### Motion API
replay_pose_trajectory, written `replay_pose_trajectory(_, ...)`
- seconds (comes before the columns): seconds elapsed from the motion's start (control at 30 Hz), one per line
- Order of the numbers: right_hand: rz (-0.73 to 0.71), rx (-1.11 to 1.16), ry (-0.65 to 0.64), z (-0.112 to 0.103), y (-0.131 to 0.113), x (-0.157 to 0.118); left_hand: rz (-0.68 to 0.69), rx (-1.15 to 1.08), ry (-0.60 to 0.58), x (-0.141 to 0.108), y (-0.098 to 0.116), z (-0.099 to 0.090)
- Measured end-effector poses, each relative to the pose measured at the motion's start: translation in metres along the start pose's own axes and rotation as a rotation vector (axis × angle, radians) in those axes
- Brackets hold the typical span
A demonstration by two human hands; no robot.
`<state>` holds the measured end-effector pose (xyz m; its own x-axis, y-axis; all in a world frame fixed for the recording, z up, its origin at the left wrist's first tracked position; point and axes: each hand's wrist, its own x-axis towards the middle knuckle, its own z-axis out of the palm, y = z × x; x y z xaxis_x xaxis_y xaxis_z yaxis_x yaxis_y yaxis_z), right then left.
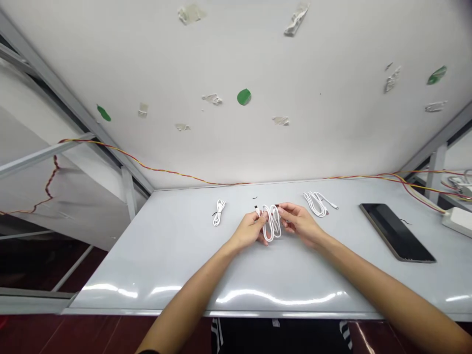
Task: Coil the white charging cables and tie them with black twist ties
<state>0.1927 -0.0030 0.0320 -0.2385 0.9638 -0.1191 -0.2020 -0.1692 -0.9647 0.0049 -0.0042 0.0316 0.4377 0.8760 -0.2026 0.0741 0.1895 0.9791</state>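
A looped white cable (pixel 271 223) hangs in front of me, held up just above the white table (pixel 177 265). My left hand (pixel 249 231) is shut on it, with a small connector end (pixel 257 211) showing at the fingertips. My right hand (pixel 298 222) pinches the top of the loops from the other side. Two more bundled white cables lie on the table, a small coil (pixel 219 212) to the left and a looser one (pixel 316 203) to the right. Neither hand touches those.
A black tablet (pixel 396 232) lies on the table at the right, and a white power strip (pixel 457 221) sits at the far right edge. Twisted red and yellow wires (pixel 158 170) run along the back, below a white wall with tape scraps and green patches.
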Motion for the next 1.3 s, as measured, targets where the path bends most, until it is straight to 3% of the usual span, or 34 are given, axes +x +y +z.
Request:
replay_pose_trajectory(0.2,-0.079,-0.219,0.193,-0.005,0.007,0.003,0.069,0.423,0.315,0.001,0.002,-0.014)
replay_pose_trajectory(0.4,0.036,-0.610,0.112,-0.018,0.007,0.004,0.115,0.972,0.400,0.002,0.005,-0.033)
replay_pose_trajectory(0.5,0.019,-0.886,0.153,-0.030,0.003,0.009,0.097,1.049,0.418,0.004,0.003,-0.041)
replay_pose_trajectory(0.6,-0.095,-1.156,0.318,-0.048,-0.004,0.016,0.068,1.070,0.428,0.005,0.002,-0.052)
replay_pose_trajectory(0.8,-0.180,-1.099,0.518,-0.076,-0.016,0.024,0.066,1.016,0.549,0.007,0.008,-0.080)
replay_pose_trajectory(0.9,-0.213,-0.843,0.421,-0.072,-0.016,0.024,0.118,0.934,0.535,0.009,0.010,-0.081)
replay_pose_trajectory(1.0,-0.242,-0.624,0.254,-0.056,-0.011,0.019,0.190,0.802,0.452,0.010,0.008,-0.066)
replay_pose_trajectory(1.17,-0.436,-0.699,0.004,-0.022,0.000,0.005,0.397,0.436,0.233,0.006,0.001,-0.027)
replay_pose_trajectory(1.3,-0.571,-0.699,-0.089,-0.010,0.002,-0.003,0.549,0.313,0.135,0.000,0.001,-0.012)
